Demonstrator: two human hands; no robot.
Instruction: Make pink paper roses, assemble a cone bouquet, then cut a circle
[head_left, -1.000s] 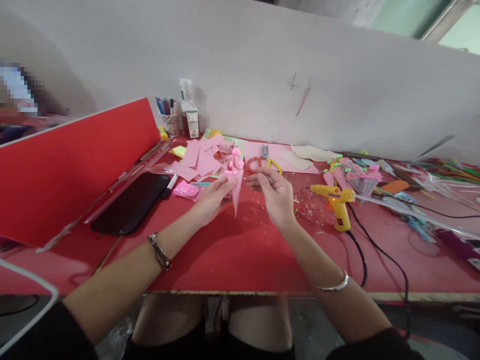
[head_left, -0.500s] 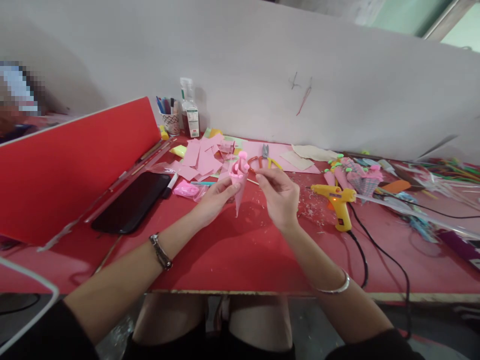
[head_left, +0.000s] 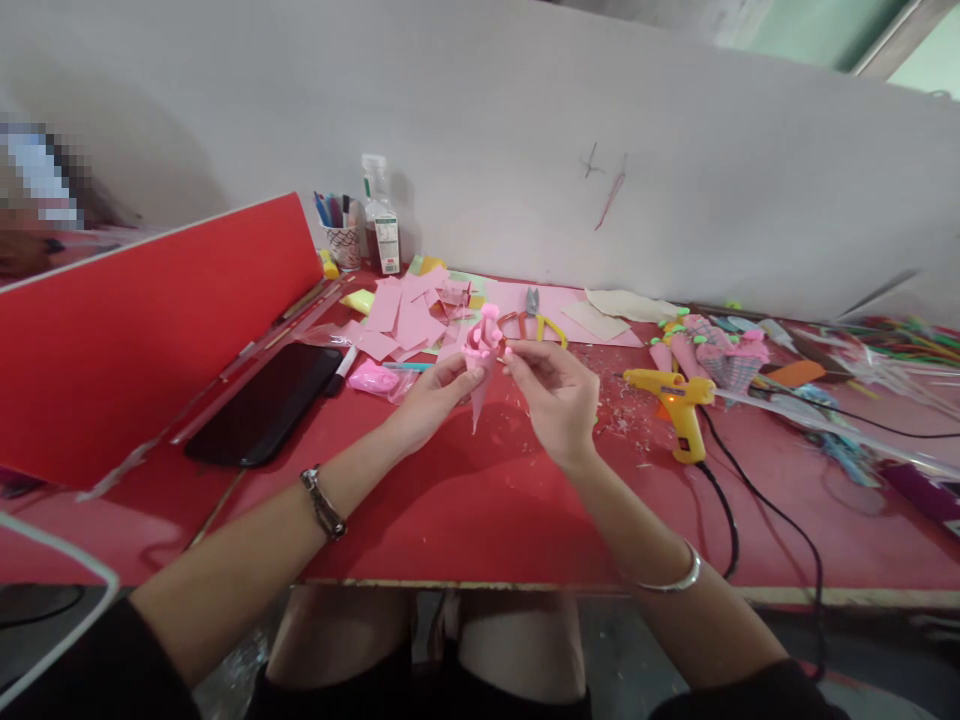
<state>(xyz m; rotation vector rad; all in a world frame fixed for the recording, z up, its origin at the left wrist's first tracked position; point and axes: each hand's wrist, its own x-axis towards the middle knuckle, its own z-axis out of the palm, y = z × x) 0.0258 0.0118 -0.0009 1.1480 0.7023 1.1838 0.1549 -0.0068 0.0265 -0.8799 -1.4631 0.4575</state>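
A matt pink paper cone is pinched between bare fingers above a smooth, slightly glossy red table. Nearby lie matt pink paper scraps, a glossy black phone and a yellow plastic glue gun. Both wrists wear shiny metal: a watch band and a bangle.

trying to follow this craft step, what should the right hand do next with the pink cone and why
Probably ease its fingertips in to seat the pink pieces: the left hand holds the pink paper cone point-down, and the right hand pinches at its open top, where pink blobs stick out.
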